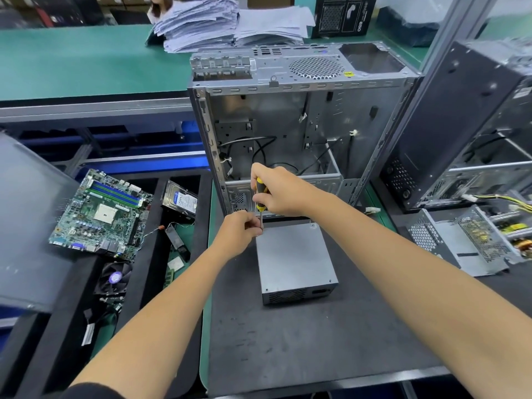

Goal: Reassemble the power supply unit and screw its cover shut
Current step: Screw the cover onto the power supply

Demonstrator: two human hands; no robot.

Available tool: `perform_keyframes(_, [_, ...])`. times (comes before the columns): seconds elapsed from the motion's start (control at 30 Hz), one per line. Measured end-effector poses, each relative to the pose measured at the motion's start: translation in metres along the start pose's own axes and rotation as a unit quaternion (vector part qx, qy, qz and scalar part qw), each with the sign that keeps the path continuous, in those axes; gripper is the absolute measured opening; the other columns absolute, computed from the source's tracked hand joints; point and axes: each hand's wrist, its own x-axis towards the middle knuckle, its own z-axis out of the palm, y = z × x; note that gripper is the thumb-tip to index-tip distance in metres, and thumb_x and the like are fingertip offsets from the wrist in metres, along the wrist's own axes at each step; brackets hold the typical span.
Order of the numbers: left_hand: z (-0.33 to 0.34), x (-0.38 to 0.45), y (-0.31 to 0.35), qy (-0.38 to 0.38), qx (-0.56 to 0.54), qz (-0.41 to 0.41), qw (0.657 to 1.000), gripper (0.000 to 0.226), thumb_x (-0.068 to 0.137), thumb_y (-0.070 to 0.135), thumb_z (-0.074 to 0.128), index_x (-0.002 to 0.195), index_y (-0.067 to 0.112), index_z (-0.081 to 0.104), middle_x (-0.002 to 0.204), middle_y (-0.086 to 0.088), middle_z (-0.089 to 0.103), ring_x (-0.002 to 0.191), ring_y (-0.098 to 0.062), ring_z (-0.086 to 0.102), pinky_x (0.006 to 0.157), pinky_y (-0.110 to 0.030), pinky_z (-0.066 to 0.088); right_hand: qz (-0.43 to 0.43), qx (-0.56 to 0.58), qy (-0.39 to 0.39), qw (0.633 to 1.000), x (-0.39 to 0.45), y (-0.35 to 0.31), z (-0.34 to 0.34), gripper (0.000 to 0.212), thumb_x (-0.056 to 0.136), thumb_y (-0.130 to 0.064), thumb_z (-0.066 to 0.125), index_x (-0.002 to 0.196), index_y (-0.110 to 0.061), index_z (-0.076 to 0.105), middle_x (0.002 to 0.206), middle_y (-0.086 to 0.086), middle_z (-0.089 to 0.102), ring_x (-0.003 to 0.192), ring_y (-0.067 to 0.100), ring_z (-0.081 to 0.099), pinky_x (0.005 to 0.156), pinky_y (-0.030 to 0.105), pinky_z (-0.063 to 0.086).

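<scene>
Both of my forearms reach out from the near edge toward the power supply unit, which lies flat on the black mat at the middle of the bench, its grey cover uppermost and its vented end facing me. My right hand is curled round the yellow-and-black handle of a screwdriver, held upright with the shaft pointing down at the far left corner of the cover. My left hand is curled just beside the shaft, fingertips pinched at its lower end; I cannot tell whether they hold a screw or only steady the tip.

I judge that the cover is already seated and that I am on the screwing step, at that far left corner. Small dark dots show at the two near corners of the top, but I cannot tell whether they are screws or bare holes. The next move calls for keeping the driver square over the hole and pressing down while turning, so the bit does not slip off.

Beyond the unit stands an open computer case, stripped, with loose cables inside. To the left, a foam tray carries a motherboard, a hard drive and a fan. At right sit more cases and another opened supply. Green benching with stacked papers runs along the far side.
</scene>
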Motion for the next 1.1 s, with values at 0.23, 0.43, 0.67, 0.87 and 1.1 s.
perform_keyframes(0.23, [-0.002, -0.003, 0.002, 0.004, -0.014, -0.011, 1.000, 0.024, 0.081, 0.009, 0.070, 0.067, 0.027, 0.063, 0.088, 0.000, 0.066, 0.086, -0.018, 0.060, 0.081, -0.027, 0.046, -0.029, -0.055, -0.005, 0.998, -0.001, -0.007, -0.004, 0.029, 0.084, -0.023, 0.070, 0.085, -0.016, 0.041, 0.071, -0.003, 0.051, 0.062, 0.016, 0.048, 0.053, 0.032, 0.040])
perform_keyframes(0.43, [-0.001, -0.004, 0.005, 0.025, -0.028, -0.052, 0.998, 0.020, 0.080, 0.007, 0.071, 0.066, 0.022, 0.066, 0.074, 0.007, 0.066, 0.074, -0.009, 0.058, 0.073, -0.021, 0.042, -0.010, -0.153, -0.017, 0.988, 0.007, -0.019, -0.002, 0.038, 0.089, -0.029, 0.062, 0.067, -0.022, 0.032, 0.067, -0.003, 0.043, 0.057, 0.010, 0.040, 0.048, 0.027, 0.027])
perform_keyframes(0.67, [0.000, 0.003, 0.013, 0.030, -0.001, -0.076, 0.997, 0.025, 0.075, -0.003, 0.067, 0.056, 0.014, 0.064, 0.073, -0.002, 0.068, 0.072, -0.013, 0.057, 0.070, -0.022, 0.043, 0.016, -0.144, -0.093, 0.985, 0.005, -0.028, -0.014, 0.008, 0.084, -0.012, 0.054, 0.091, -0.008, 0.053, 0.096, 0.006, 0.050, 0.076, 0.022, 0.050, 0.063, 0.033, 0.041])
perform_keyframes(0.87, [0.000, 0.007, 0.013, 0.027, 0.003, -0.094, 0.995, 0.024, 0.076, -0.003, 0.065, 0.057, 0.013, 0.066, 0.063, 0.004, 0.062, 0.063, -0.005, 0.052, 0.067, -0.020, 0.041, 0.012, -0.224, -0.057, 0.973, 0.007, -0.029, -0.013, 0.013, 0.087, -0.008, 0.060, 0.076, -0.002, 0.056, 0.079, 0.014, 0.058, 0.064, 0.021, 0.049, 0.051, 0.026, 0.036])
perform_keyframes(1.1, [0.001, 0.005, 0.011, 0.033, -0.012, -0.096, 0.995, 0.022, 0.079, 0.000, 0.067, 0.060, 0.012, 0.067, 0.062, 0.004, 0.061, 0.064, -0.006, 0.052, 0.070, -0.020, 0.040, 0.002, -0.305, -0.034, 0.952, 0.007, -0.030, -0.009, 0.026, 0.096, -0.019, 0.048, 0.073, -0.011, 0.039, 0.065, 0.001, 0.037, 0.063, 0.023, 0.048, 0.053, 0.028, 0.033])
